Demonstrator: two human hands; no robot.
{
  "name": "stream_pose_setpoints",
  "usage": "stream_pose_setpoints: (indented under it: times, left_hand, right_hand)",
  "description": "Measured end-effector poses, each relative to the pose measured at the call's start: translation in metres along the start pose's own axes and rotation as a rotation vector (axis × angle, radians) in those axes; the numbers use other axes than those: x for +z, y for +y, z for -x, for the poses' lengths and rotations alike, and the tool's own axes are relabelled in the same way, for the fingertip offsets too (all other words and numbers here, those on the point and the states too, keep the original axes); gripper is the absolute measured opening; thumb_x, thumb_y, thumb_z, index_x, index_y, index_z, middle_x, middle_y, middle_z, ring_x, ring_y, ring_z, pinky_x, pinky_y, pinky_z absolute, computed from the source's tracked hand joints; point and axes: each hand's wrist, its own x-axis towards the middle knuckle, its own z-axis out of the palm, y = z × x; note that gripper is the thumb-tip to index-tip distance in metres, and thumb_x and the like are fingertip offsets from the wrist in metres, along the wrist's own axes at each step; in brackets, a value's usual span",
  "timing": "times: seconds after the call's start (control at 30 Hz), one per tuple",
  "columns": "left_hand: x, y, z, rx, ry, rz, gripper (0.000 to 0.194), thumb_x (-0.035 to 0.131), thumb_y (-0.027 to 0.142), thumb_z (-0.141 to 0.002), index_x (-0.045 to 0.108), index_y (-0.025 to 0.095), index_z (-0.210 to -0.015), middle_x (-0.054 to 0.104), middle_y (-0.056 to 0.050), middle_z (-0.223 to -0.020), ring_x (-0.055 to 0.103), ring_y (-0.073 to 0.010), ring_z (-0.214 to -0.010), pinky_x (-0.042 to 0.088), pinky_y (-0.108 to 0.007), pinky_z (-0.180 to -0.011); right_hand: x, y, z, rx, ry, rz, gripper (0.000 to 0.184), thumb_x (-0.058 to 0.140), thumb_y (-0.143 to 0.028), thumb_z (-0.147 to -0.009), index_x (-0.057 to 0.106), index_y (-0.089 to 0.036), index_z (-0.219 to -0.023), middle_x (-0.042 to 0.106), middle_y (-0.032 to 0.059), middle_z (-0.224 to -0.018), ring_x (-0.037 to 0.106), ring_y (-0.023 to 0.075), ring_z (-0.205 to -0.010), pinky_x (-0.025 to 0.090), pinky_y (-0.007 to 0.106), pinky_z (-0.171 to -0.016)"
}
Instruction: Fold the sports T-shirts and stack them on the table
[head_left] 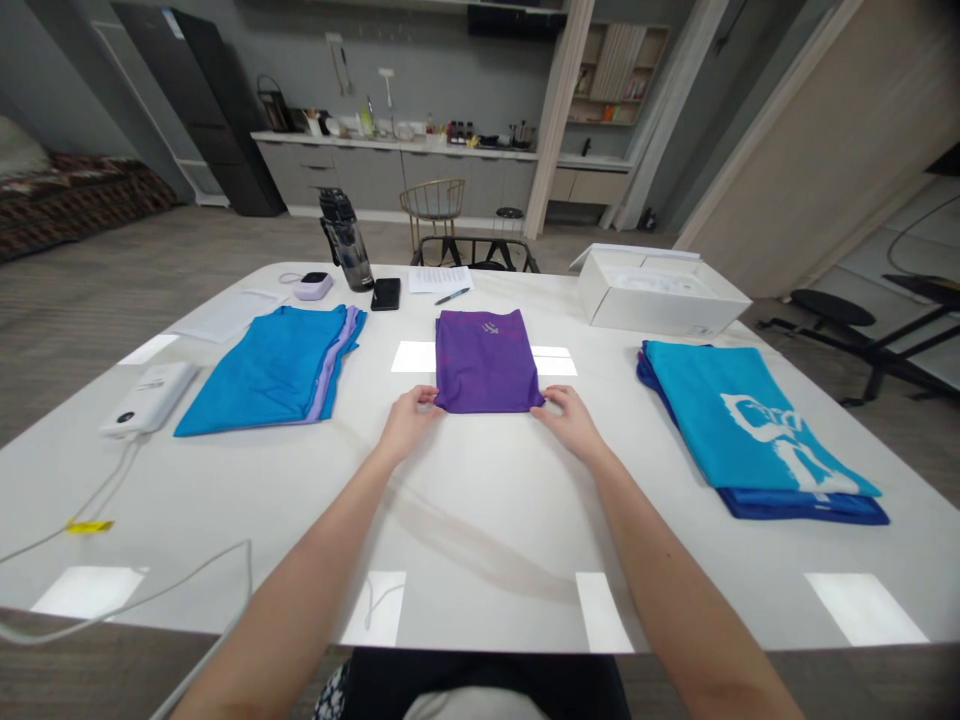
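Observation:
A folded purple shirt (486, 360) lies flat in the middle of the white table (480, 520). My left hand (407, 420) pinches its near left corner, fingers closed on the cloth. At the near right corner my right hand (571, 418) grips the hem the same way. Both forearms reach straight out from the table's front edge.
A folded blue and lilac stack (276, 368) lies left, a blue printed stack (757, 430) right. A white power bank (150, 397) with cable sits far left. At the back stand a water bottle (345, 240), phone (385, 293), paper with pen (441, 280) and open white box (660, 292).

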Motion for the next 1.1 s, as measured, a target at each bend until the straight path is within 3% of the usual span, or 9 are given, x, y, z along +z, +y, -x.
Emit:
stream_pose_setpoints:
  times: [0.13, 0.23, 0.33, 0.43, 0.67, 0.77, 0.9, 0.97, 1.1]
  left_hand:
    - [0.002, -0.008, -0.003, -0.059, -0.054, 0.083, 0.045, 0.07, 0.028, -0.072, 0.068, 0.014, -0.115, 0.071, -0.002, -0.085, 0.064, -0.0169, -0.077, 0.05, -0.029, -0.078]
    - [0.005, -0.013, -0.006, -0.082, 0.001, 0.056, 0.062, 0.072, 0.025, -0.069, 0.062, 0.014, -0.129, 0.073, -0.005, -0.099, 0.06, -0.0143, -0.072, 0.049, -0.028, -0.073]
    - [0.007, -0.009, -0.005, -0.022, 0.02, 0.056, 0.067, 0.069, 0.02, -0.07, 0.059, 0.019, -0.136, 0.072, -0.006, -0.11, 0.058, -0.0129, -0.074, 0.049, -0.028, -0.078]
    - [0.007, -0.001, -0.002, 0.057, -0.053, 0.087, 0.064, 0.067, 0.02, -0.072, 0.06, 0.02, -0.136, 0.069, -0.004, -0.104, 0.059, -0.013, -0.081, 0.048, -0.029, -0.087]
    - [0.001, 0.004, 0.0, 0.109, -0.158, -0.076, 0.059, 0.064, 0.027, -0.081, 0.059, 0.027, -0.14, 0.059, 0.002, -0.082, 0.055, -0.0137, -0.073, 0.047, -0.026, -0.078]
    - [0.0, 0.001, -0.002, 0.119, -0.13, -0.134, 0.056, 0.062, 0.03, -0.084, 0.058, 0.027, -0.14, 0.057, 0.003, -0.077, 0.054, -0.0143, -0.069, 0.046, -0.026, -0.073]
    - [0.0, 0.0, -0.005, -0.032, 0.042, -0.058, 0.068, 0.068, 0.028, -0.08, 0.05, 0.019, -0.144, 0.065, 0.0, -0.088, 0.057, -0.0123, -0.066, 0.047, -0.025, -0.068]
    - [0.0, 0.004, -0.004, -0.172, 0.079, 0.009, 0.064, 0.071, 0.03, -0.077, 0.055, 0.015, -0.136, 0.067, -0.001, -0.087, 0.057, -0.0113, -0.06, 0.046, -0.025, -0.06]
    - [-0.003, 0.016, -0.001, -0.408, -0.071, 0.181, 0.034, 0.071, 0.035, -0.077, 0.066, 0.013, -0.102, 0.062, 0.001, -0.067, 0.047, -0.0083, -0.044, 0.033, -0.022, -0.043]
  right_hand:
    - [-0.007, 0.002, 0.0, 0.0, -0.024, 0.017, 0.038, 0.07, -0.048, -0.082, 0.073, -0.022, -0.109, 0.061, 0.0081, -0.108, 0.058, 0.0249, -0.103, 0.048, 0.039, -0.096]
    - [-0.009, 0.003, -0.001, 0.016, -0.112, 0.038, 0.041, 0.068, -0.047, -0.083, 0.071, -0.023, -0.117, 0.061, 0.0045, -0.097, 0.057, 0.0202, -0.084, 0.049, 0.034, -0.084]
    - [-0.012, 0.001, -0.001, -0.022, -0.17, 0.102, 0.046, 0.067, -0.045, -0.085, 0.067, -0.026, -0.126, 0.06, 0.0015, -0.092, 0.054, 0.0169, -0.075, 0.047, 0.032, -0.081]
    - [-0.016, -0.001, 0.0, -0.059, -0.208, 0.107, 0.047, 0.066, -0.045, -0.085, 0.066, -0.027, -0.129, 0.059, 0.0013, -0.091, 0.053, 0.0159, -0.072, 0.046, 0.032, -0.081]
    - [-0.018, -0.001, -0.008, 0.051, -0.208, 0.101, 0.034, 0.061, -0.053, -0.084, 0.071, -0.022, -0.093, 0.055, -0.0005, -0.077, 0.051, 0.016, -0.07, 0.041, 0.028, -0.071]
    - [-0.015, -0.002, -0.011, 0.112, -0.219, 0.145, 0.038, 0.06, -0.057, -0.084, 0.07, -0.021, -0.085, 0.052, -0.0021, -0.067, 0.047, 0.015, -0.064, 0.035, 0.027, -0.062]
    - [-0.015, -0.004, -0.012, 0.178, -0.243, 0.049, 0.045, 0.063, -0.056, -0.082, 0.071, -0.02, -0.108, 0.055, -0.0035, -0.066, 0.05, 0.0144, -0.062, 0.035, 0.025, -0.059]
    - [-0.018, -0.006, -0.012, 0.209, -0.273, -0.011, 0.044, 0.063, -0.056, -0.081, 0.072, -0.019, -0.105, 0.058, -0.003, -0.066, 0.051, 0.0143, -0.062, 0.036, 0.024, -0.058]
    - [-0.022, -0.01, -0.012, 0.267, -0.318, -0.056, 0.041, 0.062, -0.058, -0.081, 0.07, -0.018, -0.083, 0.06, -0.001, -0.062, 0.052, 0.0145, -0.06, 0.035, 0.024, -0.054]
